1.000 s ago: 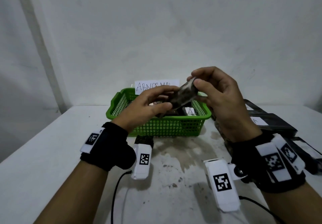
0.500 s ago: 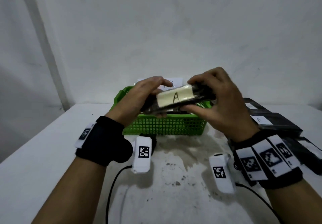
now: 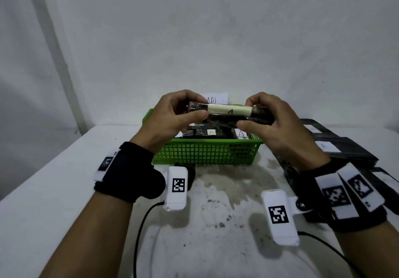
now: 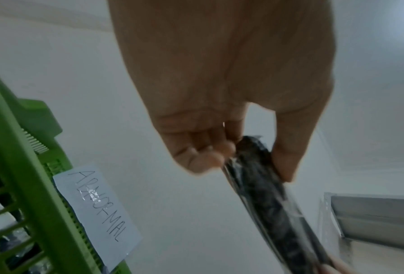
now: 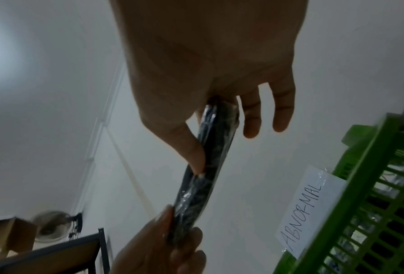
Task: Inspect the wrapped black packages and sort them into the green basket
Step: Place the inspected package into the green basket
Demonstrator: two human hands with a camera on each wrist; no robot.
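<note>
Head view: a wrapped black package [image 3: 228,114] with a cream label is being pinched at its ends by the left hand [image 3: 172,117] and right hand [image 3: 278,124], level, above the green basket [image 3: 207,153]. Labelled packages [image 3: 205,132] are being held inside the basket; behind it, a paper sign [image 4: 98,213] is being displayed.

the table [image 3: 54,191] is white, set against a pale wall, its top stained with grey blotches and dark specks in the middle near the front. on it, toward the back, stands a green basket [image 3: 207,153] with mesh walls, a white paper sign [image 4: 98,213] reading "abnormal" at its far rim. at the right edge lie flat black packages [image 3: 345,150], some overlapping, at least two showing a white label; how many there are is unclear. two thin black cables [image 3: 138,234] cross the front of the top.
</note>
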